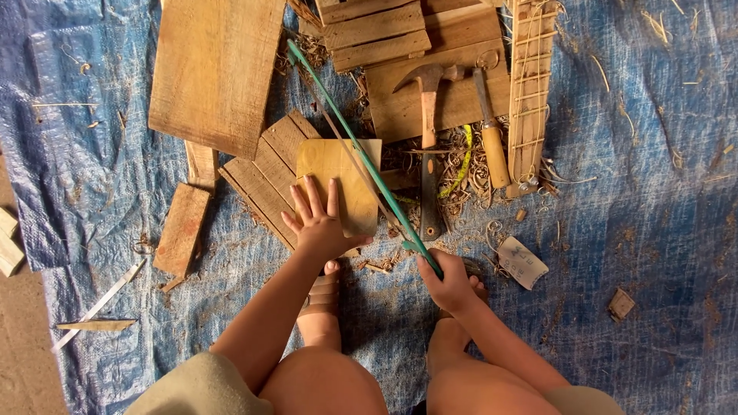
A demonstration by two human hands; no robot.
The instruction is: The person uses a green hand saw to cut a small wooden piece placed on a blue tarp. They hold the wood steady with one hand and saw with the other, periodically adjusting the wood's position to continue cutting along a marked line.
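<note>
Sawing | right hand (448,286) closed on green saw (361,154) handle | left hand (319,223) flat, fingers spread, pinning thin board (338,180) on slatted panel (265,173) at 12 o'clock of feet | cut unfinished, board whole | hammer (427,100) at 1 o'clock

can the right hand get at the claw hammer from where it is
Probably yes: the claw hammer lies uncovered just beyond the right hand, but that hand grips the green saw, so it is not free.
</note>
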